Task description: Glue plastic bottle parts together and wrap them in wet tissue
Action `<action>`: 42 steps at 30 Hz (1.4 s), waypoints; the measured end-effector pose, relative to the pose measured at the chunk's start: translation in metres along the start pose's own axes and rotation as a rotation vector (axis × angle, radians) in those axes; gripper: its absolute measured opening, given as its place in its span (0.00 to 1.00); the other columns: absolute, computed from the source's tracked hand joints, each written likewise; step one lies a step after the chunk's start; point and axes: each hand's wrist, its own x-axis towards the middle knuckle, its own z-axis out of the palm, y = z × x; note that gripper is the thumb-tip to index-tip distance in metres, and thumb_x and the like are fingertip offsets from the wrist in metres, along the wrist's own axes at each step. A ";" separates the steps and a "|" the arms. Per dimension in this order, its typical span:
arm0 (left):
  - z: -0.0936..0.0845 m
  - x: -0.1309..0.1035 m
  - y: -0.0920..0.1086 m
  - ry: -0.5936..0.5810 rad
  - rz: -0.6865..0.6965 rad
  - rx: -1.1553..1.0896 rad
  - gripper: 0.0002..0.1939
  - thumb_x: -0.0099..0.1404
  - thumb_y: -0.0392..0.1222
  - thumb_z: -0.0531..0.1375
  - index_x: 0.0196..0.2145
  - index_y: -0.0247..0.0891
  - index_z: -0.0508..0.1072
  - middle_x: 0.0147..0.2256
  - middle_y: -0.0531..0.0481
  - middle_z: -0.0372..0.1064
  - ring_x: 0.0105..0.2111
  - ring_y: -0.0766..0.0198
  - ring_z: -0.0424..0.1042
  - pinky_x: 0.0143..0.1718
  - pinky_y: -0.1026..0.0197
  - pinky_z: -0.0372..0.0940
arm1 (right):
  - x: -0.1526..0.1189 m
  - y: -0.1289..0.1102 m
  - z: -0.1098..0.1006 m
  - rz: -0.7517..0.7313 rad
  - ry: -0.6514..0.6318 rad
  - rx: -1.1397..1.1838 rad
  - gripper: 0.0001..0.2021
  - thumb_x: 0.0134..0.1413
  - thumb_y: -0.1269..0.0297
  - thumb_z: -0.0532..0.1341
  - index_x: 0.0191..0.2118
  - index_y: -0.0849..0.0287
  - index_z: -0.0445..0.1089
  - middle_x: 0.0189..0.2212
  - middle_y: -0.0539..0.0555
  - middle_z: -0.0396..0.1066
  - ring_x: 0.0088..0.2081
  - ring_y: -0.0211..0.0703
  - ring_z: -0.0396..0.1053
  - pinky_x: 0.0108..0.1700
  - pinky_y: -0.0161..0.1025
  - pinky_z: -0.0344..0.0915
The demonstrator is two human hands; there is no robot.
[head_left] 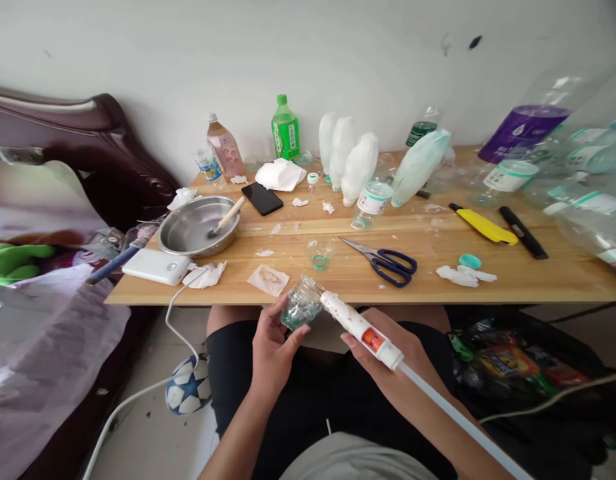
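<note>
My left hand [275,343] is closed around a clear, faintly green cut plastic bottle piece [301,305], just in front of the table edge. In my right hand [388,357] is a white glue gun [355,323] with an orange-red patch, a long pale stick running out of its back end. The gun's tip points left and meets or nearly meets the rim of the bottle piece; exact contact is too small to tell. Behind them on the wooden table [288,230] lie dark-blue-handled scissors [393,263] and a small clear bottle top with a green ring [319,257].
A metal bowl [188,230] with a brush, a white power bank [155,267] and a black phone [262,199] are at left. White wrapped bottles [361,167] stand at the back. A yellow cutter [483,225], a black stick [523,233] and clear bottles [595,220] lie right.
</note>
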 end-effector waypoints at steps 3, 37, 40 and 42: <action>-0.004 -0.003 -0.002 0.008 -0.026 -0.033 0.28 0.54 0.39 0.74 0.53 0.45 0.74 0.54 0.43 0.72 0.59 0.48 0.70 0.56 0.50 0.70 | -0.004 -0.006 0.002 0.017 0.021 -0.040 0.15 0.66 0.54 0.59 0.30 0.54 0.60 0.25 0.46 0.64 0.25 0.36 0.64 0.29 0.33 0.60; 0.010 -0.027 -0.003 0.015 -0.037 -0.178 0.29 0.54 0.41 0.74 0.53 0.45 0.73 0.54 0.44 0.74 0.56 0.53 0.72 0.53 0.55 0.70 | -0.038 -0.022 0.000 -0.039 0.099 -0.158 0.18 0.65 0.48 0.59 0.29 0.53 0.60 0.24 0.46 0.65 0.22 0.35 0.64 0.24 0.33 0.59; 0.010 -0.028 -0.003 0.025 -0.058 -0.184 0.29 0.54 0.42 0.74 0.53 0.44 0.73 0.54 0.43 0.73 0.56 0.52 0.72 0.54 0.55 0.69 | -0.039 -0.022 -0.001 -0.033 0.095 -0.142 0.18 0.66 0.47 0.58 0.30 0.53 0.61 0.25 0.47 0.66 0.23 0.36 0.65 0.25 0.33 0.60; 0.010 -0.028 -0.003 0.024 -0.066 -0.202 0.29 0.54 0.41 0.74 0.53 0.44 0.72 0.54 0.43 0.73 0.56 0.52 0.72 0.55 0.54 0.69 | -0.038 -0.023 -0.002 -0.049 0.090 -0.116 0.16 0.66 0.48 0.57 0.33 0.54 0.63 0.27 0.49 0.67 0.26 0.37 0.67 0.28 0.33 0.63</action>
